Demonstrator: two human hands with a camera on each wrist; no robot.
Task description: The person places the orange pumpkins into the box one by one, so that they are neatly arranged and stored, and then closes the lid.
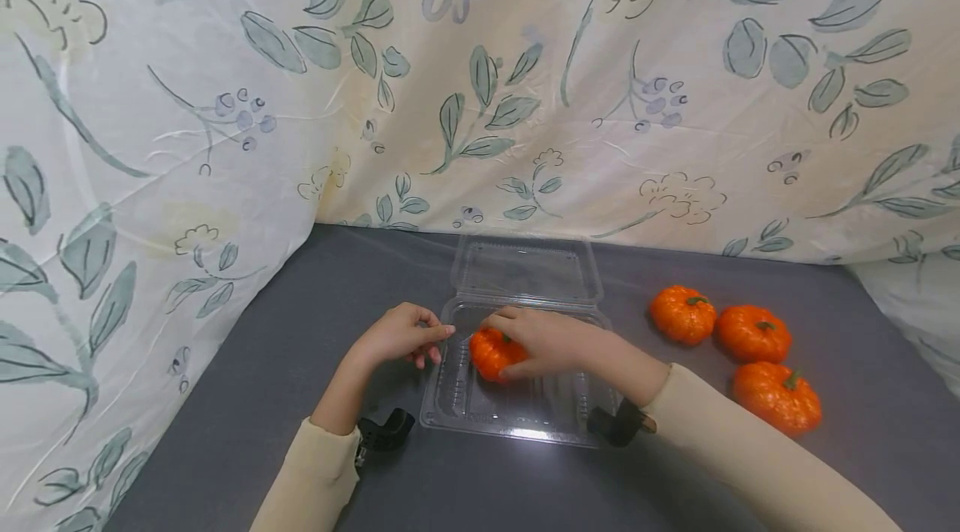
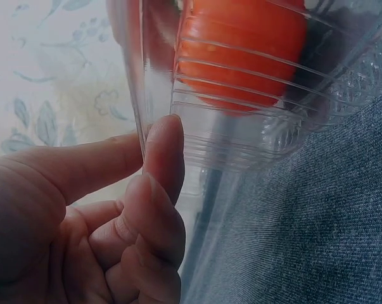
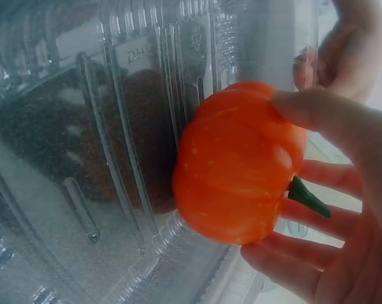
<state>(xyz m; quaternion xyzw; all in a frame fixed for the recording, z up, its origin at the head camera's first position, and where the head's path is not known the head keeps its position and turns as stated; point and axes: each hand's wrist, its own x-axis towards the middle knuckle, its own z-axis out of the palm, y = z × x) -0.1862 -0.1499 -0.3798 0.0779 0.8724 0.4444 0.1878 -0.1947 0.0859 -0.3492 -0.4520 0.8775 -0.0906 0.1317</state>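
Observation:
A small orange pumpkin (image 1: pixel 489 355) with a green stem is in the left part of a clear plastic clamshell container (image 1: pixel 551 403). My right hand (image 1: pixel 553 338) grips it from above, thumb on one side and fingers on the other. In the right wrist view the pumpkin (image 3: pixel 232 168) is close over the ribbed base, its stem toward the palm. My left hand (image 1: pixel 401 335) is at the container's left edge. Seen from the left wrist, its thumb and index finger pinch the rim (image 2: pixel 140 101), while the other fingers curl below.
The container's lid (image 1: pixel 528 269) lies folded back behind the base. To the right, three more orange pumpkins are grouped on the dark grey cloth: a back one (image 1: pixel 682 314), a middle one (image 1: pixel 753 333) and a front one (image 1: pixel 777 399). A floral curtain (image 1: pixel 480 98) hangs behind.

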